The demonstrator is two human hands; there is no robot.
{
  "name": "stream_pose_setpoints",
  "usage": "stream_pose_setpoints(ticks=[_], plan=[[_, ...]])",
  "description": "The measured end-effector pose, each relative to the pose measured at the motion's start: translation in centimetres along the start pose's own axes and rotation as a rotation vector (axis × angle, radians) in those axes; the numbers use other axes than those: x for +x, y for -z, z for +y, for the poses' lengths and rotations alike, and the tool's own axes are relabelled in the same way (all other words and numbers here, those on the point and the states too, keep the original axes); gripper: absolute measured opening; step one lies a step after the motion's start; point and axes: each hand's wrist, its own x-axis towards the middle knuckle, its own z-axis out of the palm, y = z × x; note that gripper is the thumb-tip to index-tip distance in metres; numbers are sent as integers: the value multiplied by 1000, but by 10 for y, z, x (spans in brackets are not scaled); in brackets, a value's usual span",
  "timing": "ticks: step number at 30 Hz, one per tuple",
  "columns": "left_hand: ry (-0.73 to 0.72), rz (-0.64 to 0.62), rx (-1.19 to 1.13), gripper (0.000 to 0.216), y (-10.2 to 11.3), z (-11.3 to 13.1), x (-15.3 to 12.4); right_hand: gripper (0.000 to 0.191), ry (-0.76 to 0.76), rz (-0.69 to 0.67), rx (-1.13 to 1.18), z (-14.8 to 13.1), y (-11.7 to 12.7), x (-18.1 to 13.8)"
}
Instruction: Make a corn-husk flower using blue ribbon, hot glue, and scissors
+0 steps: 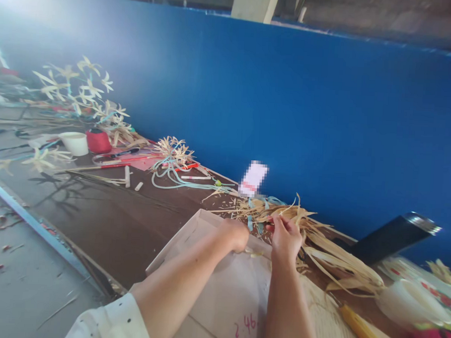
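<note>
Closest to us comes the dotted sleeve (115,324), and beside it a shallow cardboard box (218,300) with "2.46" in pink; off to the right, a yellow-handled tool (364,330). Up at the box's far edge we have the left hand (239,235) curled inward — its fingertips are hidden, so we can't tell whether it grips anything. Just right of it, the right hand (287,238) has its fingertips drawn together at the dry husks (341,261), though we can't make out a strip between them. Those husks lie just beyond the box, running rightward — towards a tilted black flask (391,241). Further along we spot coiled blue tubing (160,185), a white cup (74,144) and pale flowers (89,88), all before the blue wall (289,102).
</note>
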Motion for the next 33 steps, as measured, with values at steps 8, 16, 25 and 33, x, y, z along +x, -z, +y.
stream_pose_setpoints(ticks=[8, 16, 25, 33], plan=[[-211, 113, -371, 20, 22, -12, -15, 19, 25, 17, 51, -4, -1, -1], [-135, 604, -515, 16, 10, -11, 0, 25, -53, -37, 112, -10, -3, -6], [-49, 693, -483, 19, 6, -6, 5, 31, -107, -119, 119, -9, -2, -7], [-58, 767, -415, 18, -4, -4, 9, 30, -190, -153, 198, -12, -5, -10]])
